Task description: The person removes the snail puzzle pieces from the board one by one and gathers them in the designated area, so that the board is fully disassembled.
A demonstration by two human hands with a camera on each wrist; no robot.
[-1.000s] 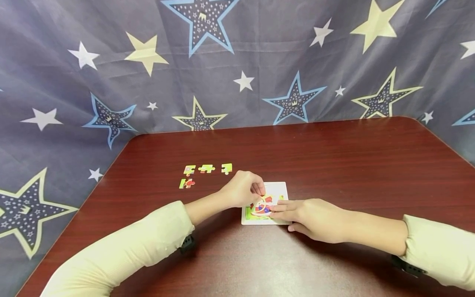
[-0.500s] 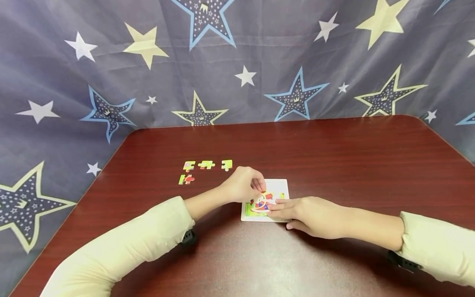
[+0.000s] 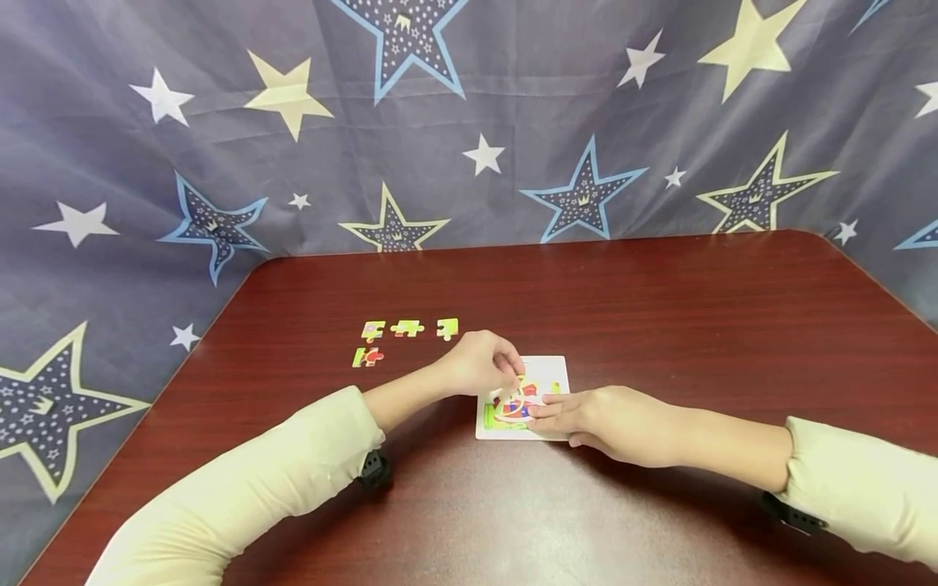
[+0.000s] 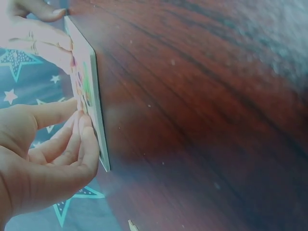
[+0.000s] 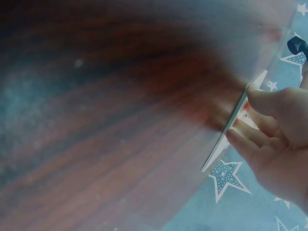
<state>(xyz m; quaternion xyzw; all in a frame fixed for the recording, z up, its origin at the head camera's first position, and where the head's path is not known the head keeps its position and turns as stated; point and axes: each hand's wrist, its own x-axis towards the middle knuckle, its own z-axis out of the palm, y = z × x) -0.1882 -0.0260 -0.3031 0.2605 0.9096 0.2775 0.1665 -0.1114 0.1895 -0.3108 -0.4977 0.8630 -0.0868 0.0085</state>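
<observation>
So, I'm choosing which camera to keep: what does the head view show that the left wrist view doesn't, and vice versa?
Only head: both cream sleeves and four loose puzzle pieces in full; a pale sliver low in the wrist view is too small to identify.
Only left wrist: the thin side of the puzzle board, close up.
Both share: that puzzle board, the left hand, right hand, table and starry backdrop.

The puzzle tray [image 3: 545, 365] is touched at right by the right hand [image 3: 619, 425] and overlaid at left by the left hand [image 3: 480, 365]; four puzzle pieces [image 3: 407, 328] are laid left of the tray.
</observation>
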